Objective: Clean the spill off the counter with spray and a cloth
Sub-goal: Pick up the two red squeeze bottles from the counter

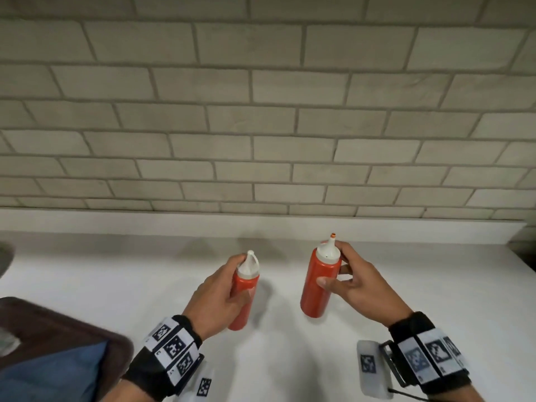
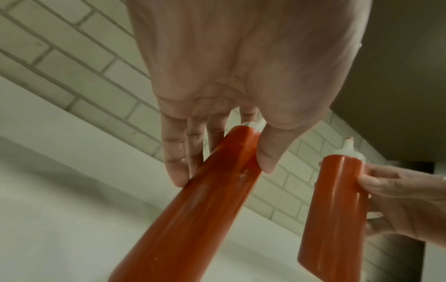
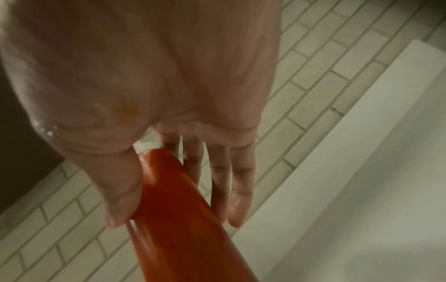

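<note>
Head view: my left hand (image 1: 222, 288) and right hand (image 1: 352, 281), fingers wrapped, each hold a red squeeze bottle (image 1: 319, 278) above the table (image 1: 87, 265), presumably clearing it; no spill, spray visible; blue cloth (image 1: 55, 369) lower left.

No words, brand names or numbers can be read anywhere. The only signs are black-and-white square code patterns printed on the white panels of the black wristbands (image 1: 173, 350), and these carry no legible lettering.
</note>
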